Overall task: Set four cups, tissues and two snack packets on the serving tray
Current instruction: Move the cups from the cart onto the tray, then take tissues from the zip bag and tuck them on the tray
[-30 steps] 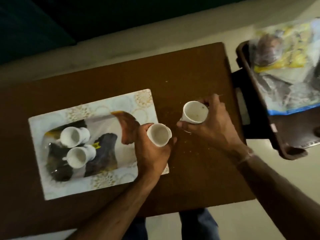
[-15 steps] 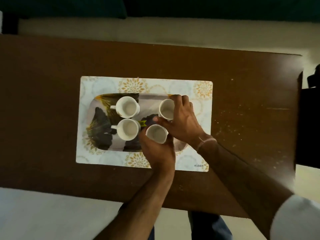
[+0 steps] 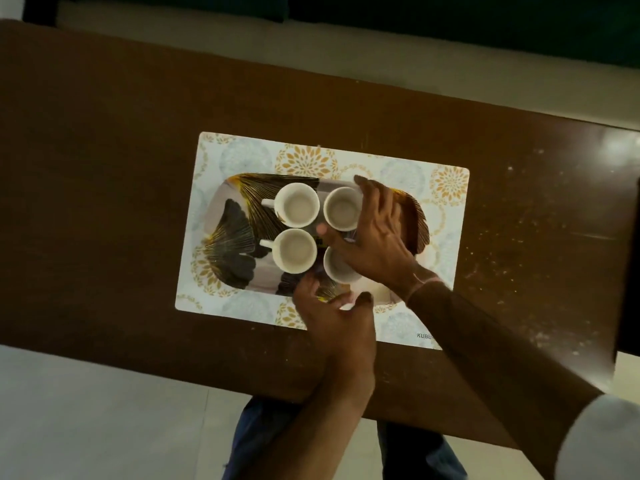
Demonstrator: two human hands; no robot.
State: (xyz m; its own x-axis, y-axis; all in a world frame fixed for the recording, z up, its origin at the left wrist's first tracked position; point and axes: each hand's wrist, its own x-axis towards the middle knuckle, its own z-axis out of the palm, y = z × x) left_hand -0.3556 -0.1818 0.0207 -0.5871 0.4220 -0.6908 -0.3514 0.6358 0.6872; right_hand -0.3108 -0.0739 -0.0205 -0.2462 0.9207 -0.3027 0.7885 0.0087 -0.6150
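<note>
Over tray (image 3: 239,216) | right hand (image 3: 377,233) grips far-right cup (image 3: 343,208) | left hand (image 3: 332,313) open, empty

Four cups (image 3: 297,205) clustered two-by-two on tray (image 3: 221,199); tray on placemat (image 3: 446,258), placemat centred on worktop (image 3: 104,168).

A: What is seen on the bench (image 3: 104,150)?
B: A rectangular placemat (image 3: 446,202) is laid flat on the dark brown top, printed with orange flower rings and pale blue circles. Pale specks are scattered to its right.
A: And beyond the bench?
B: A light floor (image 3: 86,410) is seen.
</note>
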